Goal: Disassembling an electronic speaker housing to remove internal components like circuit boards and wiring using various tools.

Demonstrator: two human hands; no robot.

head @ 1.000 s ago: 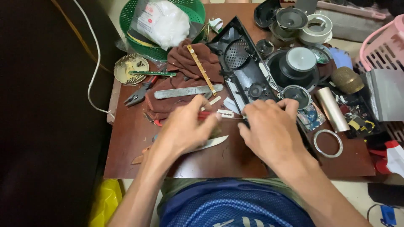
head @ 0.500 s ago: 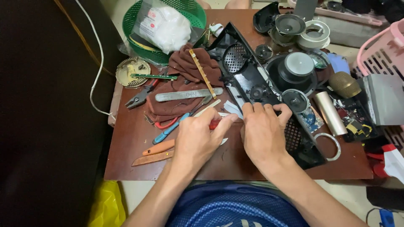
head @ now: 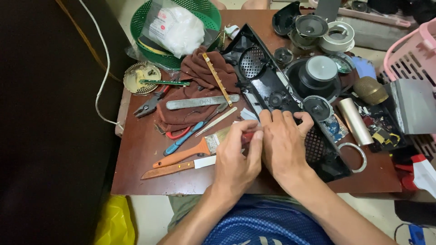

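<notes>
My left hand [head: 238,159] is closed around a small red-handled tool [head: 249,135], whose tip is hidden between my two hands. My right hand [head: 285,143] lies against it, fingers curled over the edge of a long black speaker panel [head: 265,86] with round grille openings. A small round speaker [head: 316,107] sits just beyond my right fingertips. Left of my left hand lie an orange-handled paintbrush [head: 186,154] and a wooden-handled knife [head: 175,169].
On the brown cloth [head: 195,75] lie a metal file [head: 202,102] and a blue-handled screwdriver [head: 184,140]; pliers [head: 149,105] lie beside it. A green basket [head: 150,41], large speaker [head: 320,72], metal cylinder [head: 356,121], metal ring [head: 353,156] and pink basket [head: 411,54] crowd the brown table [head: 136,149].
My hands have drawn close together at the panel's near edge. The left hand shifted right, uncovering the paintbrush and the knife.
</notes>
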